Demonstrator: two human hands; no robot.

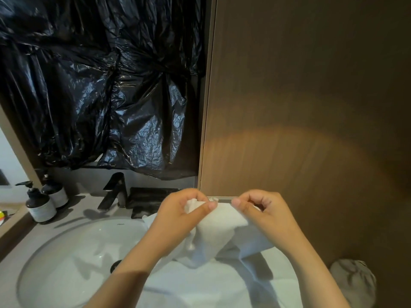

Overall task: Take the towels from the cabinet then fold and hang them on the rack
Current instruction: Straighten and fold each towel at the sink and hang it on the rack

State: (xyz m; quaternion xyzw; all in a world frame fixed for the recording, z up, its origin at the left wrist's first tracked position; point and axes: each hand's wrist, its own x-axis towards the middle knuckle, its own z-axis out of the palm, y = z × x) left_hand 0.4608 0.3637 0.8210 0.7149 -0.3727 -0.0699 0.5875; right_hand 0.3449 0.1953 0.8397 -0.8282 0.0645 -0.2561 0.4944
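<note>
From the head view, my left hand (178, 216) and right hand (264, 214) each pinch the top edge of the white towel (222, 221), raised just right of the sink (77, 252) and draping onto the counter (73, 210); it looks soft, light and floppy, so I'd grip its corners.

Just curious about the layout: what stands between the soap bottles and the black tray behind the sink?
A black tap stands there; the head view shows it.
</note>
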